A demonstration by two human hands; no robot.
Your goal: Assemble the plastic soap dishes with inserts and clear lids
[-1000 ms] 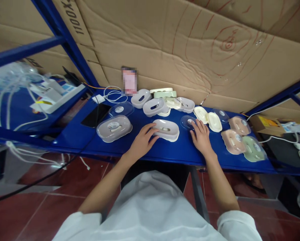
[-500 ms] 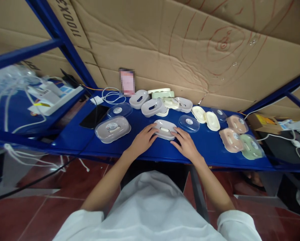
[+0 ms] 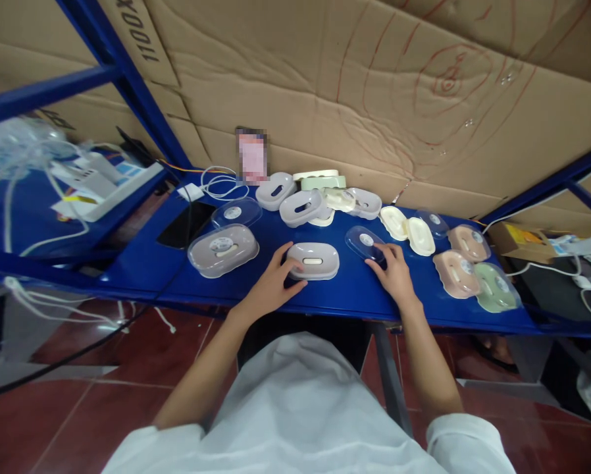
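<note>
My left hand [image 3: 274,282] rests on the blue shelf [image 3: 355,289] with its fingers curled round the left end of a grey soap dish [image 3: 315,261]. Just to the right, a clear plastic lid [image 3: 360,239] with a round sticker is tipped up at its near edge. The fingers of my right hand [image 3: 395,274] are closed on that edge. A gap of bare shelf separates dish and lid.
A lidded grey dish [image 3: 222,249], a loose clear lid [image 3: 236,213] and a black phone [image 3: 184,225] lie to the left. Grey dishes [image 3: 301,207] and cream parts [image 3: 407,230] sit behind, pink [image 3: 455,272] and green [image 3: 495,287] dishes right. Cardboard walls the back.
My right hand left the grey soap dish, moved right and took the clear lid's edge, tipping it up. My left hand stayed on the dish, which shifted slightly toward me.
</note>
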